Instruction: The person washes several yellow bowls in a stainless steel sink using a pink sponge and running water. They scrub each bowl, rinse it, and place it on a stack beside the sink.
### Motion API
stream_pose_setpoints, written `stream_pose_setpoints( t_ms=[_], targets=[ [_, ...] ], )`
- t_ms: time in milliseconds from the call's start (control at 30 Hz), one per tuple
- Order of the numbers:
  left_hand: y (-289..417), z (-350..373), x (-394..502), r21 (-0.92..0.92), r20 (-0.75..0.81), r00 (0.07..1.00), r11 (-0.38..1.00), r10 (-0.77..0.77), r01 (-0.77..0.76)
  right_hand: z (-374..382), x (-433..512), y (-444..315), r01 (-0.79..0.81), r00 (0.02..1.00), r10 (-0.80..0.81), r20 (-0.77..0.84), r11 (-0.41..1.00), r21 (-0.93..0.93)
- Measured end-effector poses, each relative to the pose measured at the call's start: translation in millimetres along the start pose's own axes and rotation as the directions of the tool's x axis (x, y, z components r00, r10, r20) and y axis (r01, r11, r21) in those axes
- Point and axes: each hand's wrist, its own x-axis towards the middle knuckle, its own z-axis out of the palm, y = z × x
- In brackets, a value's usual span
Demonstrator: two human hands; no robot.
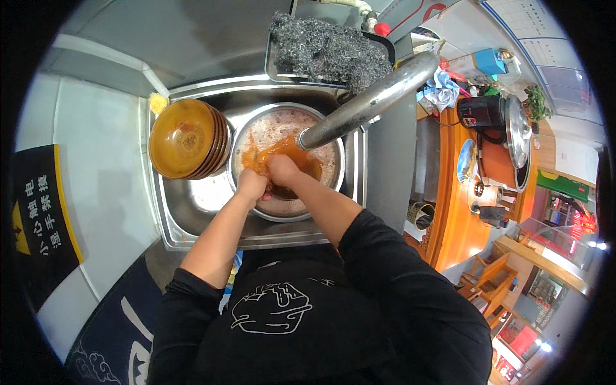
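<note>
A round stainless steel basin (243,126) stands in the sink, holding murky water with bubbles on it. Both my hands are together over its middle, just below the faucet's mouth. My left hand (253,185) is closed around part of a wet orange cloth or mesh (253,156). Against it, my right hand (282,169) grips the same orange material, its fingers mostly hidden from me. Some of the orange stuff spreads behind the hands in the water. To the left, a stack of several brown-yellow bowls (180,139) leans tilted beside the basin.
A thick metal faucet (370,103) slants over the basin from the right. Behind the stainless sink (192,214), a black tray (271,72) carries steel wool (332,50). A yellow scrubber (158,102) sits by the left corner. Right of a grey partition (392,159) is a wooden counter (447,192) with a pot (505,154).
</note>
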Motion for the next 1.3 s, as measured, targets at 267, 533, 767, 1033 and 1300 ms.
stream_pose_setpoints(
  t_ms=[267,533,767,1033,1300],
  targets=[
    [10,-20,-7,-0.034,-0.004,1.000,0.999,0.005,-0.005,-53,-38,3,0.055,0.917,0.101,0.387,0.927,-0.372],
    [8,-22,0,-0.154,0.128,0.987,0.981,-0.100,0.120,45,50,37,0.025,0.970,-0.055,-0.236,0.991,-0.129],
    [4,-29,2,-0.115,0.126,0.983,0.982,-0.136,0.151,-46,-32,-22,0.236,0.858,-0.190,0.477,0.971,-0.038],
    [3,-21,-1,-0.155,0.179,0.975,0.975,-0.128,0.156,20,25,48,-0.127,0.987,0.110,-0.120,0.981,-0.145],
    [8,-25,-8,-0.105,0.179,0.974,0.981,-0.141,0.161,-41,-37,-43,0.223,0.924,-0.226,0.310,0.974,0.045]
  ],
)
